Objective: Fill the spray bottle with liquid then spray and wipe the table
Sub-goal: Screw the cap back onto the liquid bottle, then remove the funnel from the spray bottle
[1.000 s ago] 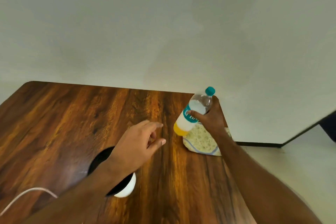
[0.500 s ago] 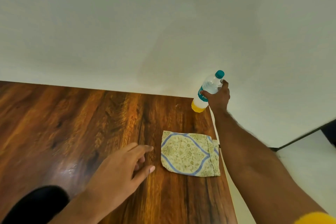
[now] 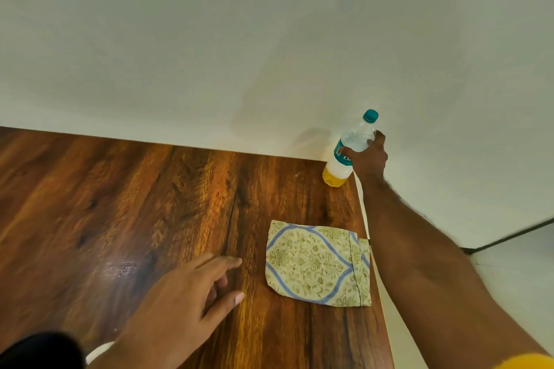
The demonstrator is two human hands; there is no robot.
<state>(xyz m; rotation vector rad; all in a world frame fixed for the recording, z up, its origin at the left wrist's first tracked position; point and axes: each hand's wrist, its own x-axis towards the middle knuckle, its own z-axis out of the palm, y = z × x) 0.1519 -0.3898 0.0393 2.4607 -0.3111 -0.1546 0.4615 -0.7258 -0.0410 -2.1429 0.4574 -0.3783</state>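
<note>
Head view: I see the right hand (image 3: 368, 157) wrapped around a bottle (image 3: 349, 149) at the table's (image 3: 120, 204) far right corner, close to the wall (image 3: 269, 39). The bottle, teal-capped and holding yellow liquid at its base, leans slightly left; whether its base touches the wood I cannot tell. The left hand (image 3: 180, 305) hovers low over the table near its front edge, fingers loosely spread and holding nothing (contact with the surface is unclear). A folded patterned cloth (image 3: 317, 263) lies flat by the right edge, just right of the left hand's fingertips and well short of the bottle. A yellow sleeve (image 3: 527, 362) shows at the lower right; a dark shape (image 3: 39, 350) sits at the lower left.
</note>
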